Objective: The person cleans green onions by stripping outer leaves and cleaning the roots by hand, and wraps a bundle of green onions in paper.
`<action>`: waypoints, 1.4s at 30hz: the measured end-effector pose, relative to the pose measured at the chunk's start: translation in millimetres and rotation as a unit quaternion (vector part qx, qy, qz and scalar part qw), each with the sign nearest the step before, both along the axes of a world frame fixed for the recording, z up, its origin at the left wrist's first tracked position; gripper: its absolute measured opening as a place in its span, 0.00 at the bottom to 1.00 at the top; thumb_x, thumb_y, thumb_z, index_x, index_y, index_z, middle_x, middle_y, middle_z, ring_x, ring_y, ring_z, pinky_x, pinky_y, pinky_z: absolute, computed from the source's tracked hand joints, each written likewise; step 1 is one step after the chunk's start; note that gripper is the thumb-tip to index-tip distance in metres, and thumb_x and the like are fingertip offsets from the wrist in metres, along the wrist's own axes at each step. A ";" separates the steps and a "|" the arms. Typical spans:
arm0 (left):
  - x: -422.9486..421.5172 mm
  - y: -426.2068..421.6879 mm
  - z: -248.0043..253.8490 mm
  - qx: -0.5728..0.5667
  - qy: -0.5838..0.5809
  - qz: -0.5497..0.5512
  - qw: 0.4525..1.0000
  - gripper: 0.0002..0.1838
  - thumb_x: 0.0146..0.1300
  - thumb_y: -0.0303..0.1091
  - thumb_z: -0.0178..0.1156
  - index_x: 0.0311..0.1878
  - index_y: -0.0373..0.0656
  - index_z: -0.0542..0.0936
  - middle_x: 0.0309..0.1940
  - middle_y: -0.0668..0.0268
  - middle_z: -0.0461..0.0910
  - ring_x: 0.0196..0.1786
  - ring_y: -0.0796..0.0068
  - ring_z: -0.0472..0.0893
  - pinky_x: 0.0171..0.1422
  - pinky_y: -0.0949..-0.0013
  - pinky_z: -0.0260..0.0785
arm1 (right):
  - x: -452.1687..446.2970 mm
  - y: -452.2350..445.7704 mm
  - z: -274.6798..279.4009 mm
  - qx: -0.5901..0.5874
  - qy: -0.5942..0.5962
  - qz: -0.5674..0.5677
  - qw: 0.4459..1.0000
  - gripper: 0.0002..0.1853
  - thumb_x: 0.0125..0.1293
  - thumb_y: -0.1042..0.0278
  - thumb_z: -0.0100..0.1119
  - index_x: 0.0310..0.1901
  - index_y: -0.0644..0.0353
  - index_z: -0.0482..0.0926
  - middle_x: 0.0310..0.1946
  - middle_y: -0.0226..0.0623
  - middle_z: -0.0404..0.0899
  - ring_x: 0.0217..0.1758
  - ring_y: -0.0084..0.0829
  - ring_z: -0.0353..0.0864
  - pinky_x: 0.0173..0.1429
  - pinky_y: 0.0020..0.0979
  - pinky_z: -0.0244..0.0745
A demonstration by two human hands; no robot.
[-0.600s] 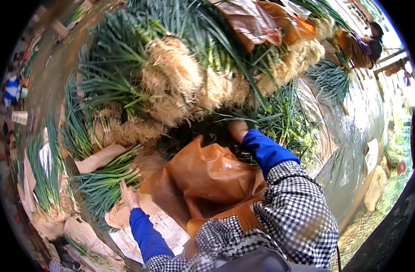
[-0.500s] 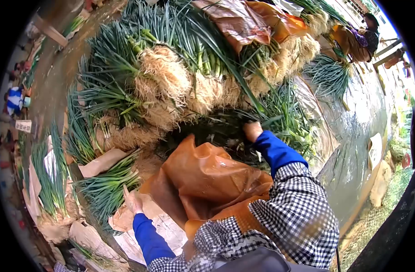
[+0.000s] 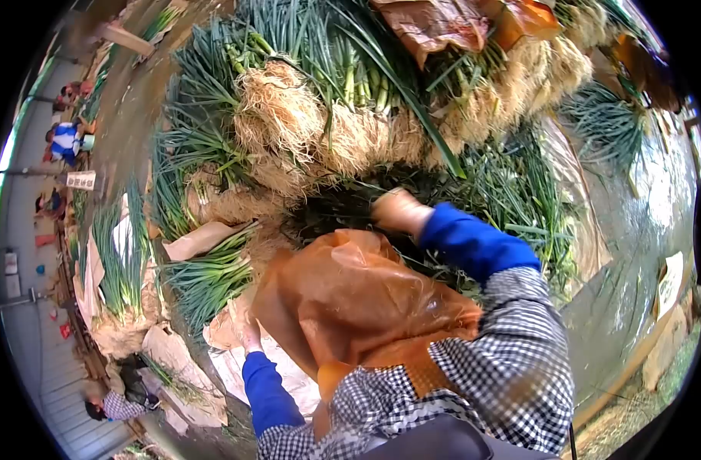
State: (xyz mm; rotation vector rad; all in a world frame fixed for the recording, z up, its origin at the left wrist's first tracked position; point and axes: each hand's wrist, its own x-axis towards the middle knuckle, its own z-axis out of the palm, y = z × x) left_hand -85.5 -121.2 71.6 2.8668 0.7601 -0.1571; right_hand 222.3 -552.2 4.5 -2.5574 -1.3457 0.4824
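Beside the big onion pile (image 3: pixel 281 111), the right hand (image 3: pixel 401 212) is over dark leaves (image 3: pixel 331 212), its fingers curled. The left hand (image 3: pixel 248 336) is near the small onion bunch (image 3: pixel 208 282). I can't tell if either pinches anything.

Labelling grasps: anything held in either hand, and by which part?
Cannot be told: the right hand is curled, its grip hidden; the left hand is at the brown sheet, any hold unclear.
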 end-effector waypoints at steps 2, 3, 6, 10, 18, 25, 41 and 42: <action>0.3 -10.7 5.6 -0.049 0.015 0.044 0.998 0.14 0.52 0.20 0.52 0.43 0.38 0.78 0.54 0.52 0.74 0.55 0.51 0.73 0.62 0.57 0.63 | -14.4 69.5 -67.1 -0.013 0.087 0.056 0.995 0.11 0.56 0.60 0.53 0.34 0.54 0.83 0.36 0.36 0.81 0.47 0.38 0.78 0.50 0.45 0.69; 4.7 -17.8 13.2 -0.055 0.013 0.054 0.997 0.14 0.52 0.20 0.51 0.43 0.38 0.78 0.53 0.52 0.75 0.55 0.51 0.73 0.62 0.57 0.63 | -25.6 100.0 -149.5 0.040 0.079 0.034 0.996 0.13 0.59 0.59 0.50 0.38 0.51 0.83 0.45 0.33 0.80 0.56 0.37 0.74 0.63 0.48 0.62; -8.4 -56.5 52.1 0.058 -0.052 -0.023 0.997 0.14 0.54 0.24 0.53 0.45 0.40 0.79 0.50 0.53 0.77 0.47 0.50 0.77 0.56 0.57 0.66 | -22.3 21.3 -133.7 -0.091 0.010 0.069 0.993 0.19 0.64 0.59 0.44 0.55 0.39 0.77 0.54 0.23 0.77 0.71 0.32 0.55 0.75 0.50 0.31; -50.5 -38.5 38.1 0.011 -0.016 0.032 0.999 0.15 0.51 0.19 0.54 0.43 0.37 0.78 0.61 0.49 0.68 0.59 0.51 0.71 0.65 0.61 0.61 | -36.9 -76.4 -140.2 -0.279 -0.080 0.088 0.953 0.17 0.56 0.67 0.47 0.43 0.53 0.84 0.45 0.27 0.82 0.64 0.30 0.67 0.75 0.52 0.30; -39.1 -35.0 36.7 0.058 -0.014 0.014 0.998 0.11 0.54 0.22 0.55 0.41 0.39 0.79 0.59 0.51 0.70 0.58 0.53 0.72 0.64 0.61 0.62 | -50.7 -261.6 -137.5 -0.467 -0.224 -0.049 0.854 0.07 0.70 0.64 0.37 0.44 0.39 0.67 0.30 0.29 0.70 0.30 0.24 0.70 0.49 0.41 0.55; 15.6 -51.2 33.4 -0.001 -0.141 -0.045 0.989 0.11 0.54 0.23 0.56 0.41 0.40 0.79 0.57 0.52 0.72 0.57 0.54 0.73 0.63 0.62 0.63 | -9.5 -256.4 41.6 -0.257 0.220 -0.159 0.928 0.22 0.60 0.49 0.50 0.54 0.45 0.77 0.51 0.35 0.78 0.56 0.39 0.75 0.64 0.40 0.64; 220.9 -253.2 126.5 -0.317 -0.347 -0.200 0.860 0.07 0.59 0.25 0.55 0.39 0.40 0.81 0.45 0.60 0.80 0.49 0.66 0.79 0.56 0.69 0.69 | 177.2 -44.3 63.8 0.287 0.069 -0.410 0.863 0.24 0.53 0.46 0.62 0.33 0.64 0.82 0.31 0.47 0.81 0.36 0.40 0.81 0.44 0.34 0.74; 226.6 -263.3 116.8 -0.412 -0.326 -0.193 0.829 0.08 0.60 0.24 0.54 0.41 0.39 0.80 0.46 0.60 0.80 0.50 0.68 0.78 0.57 0.69 0.69 | 169.8 -60.6 69.1 0.254 -0.139 -0.315 0.904 0.21 0.53 0.48 0.61 0.31 0.63 0.82 0.28 0.45 0.81 0.32 0.37 0.82 0.40 0.31 0.74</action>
